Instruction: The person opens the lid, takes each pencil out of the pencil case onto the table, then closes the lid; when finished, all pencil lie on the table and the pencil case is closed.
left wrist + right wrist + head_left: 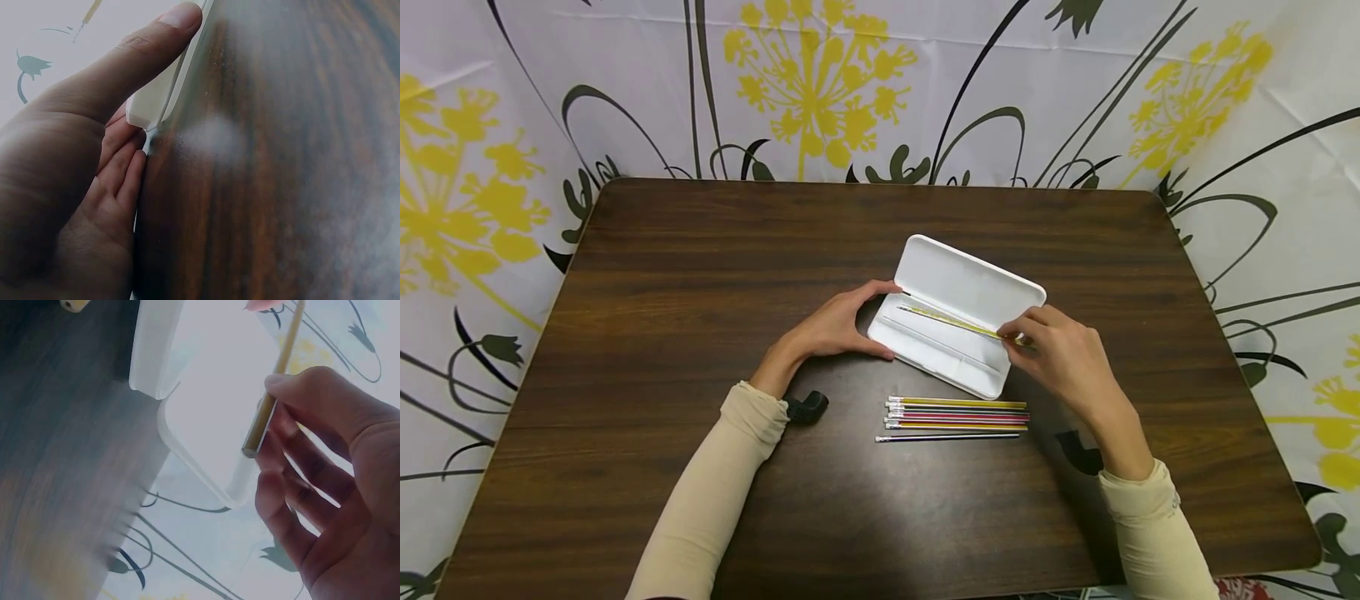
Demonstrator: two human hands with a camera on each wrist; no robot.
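An open white pencil case lies at the middle of the dark wooden table, its lid raised toward the far side. My left hand grips the case's left end, thumb on top and fingers below; the left wrist view shows the thumb over the case's corner. My right hand pinches the end of a yellow pencil that lies slanted over the case's tray. In the right wrist view the pencil sits between the thumb and fingers, over the case.
Several coloured pencils lie side by side on the table just in front of the case, erasers to the left. A white cloth with yellow flowers and dark stems hangs behind and around the table.
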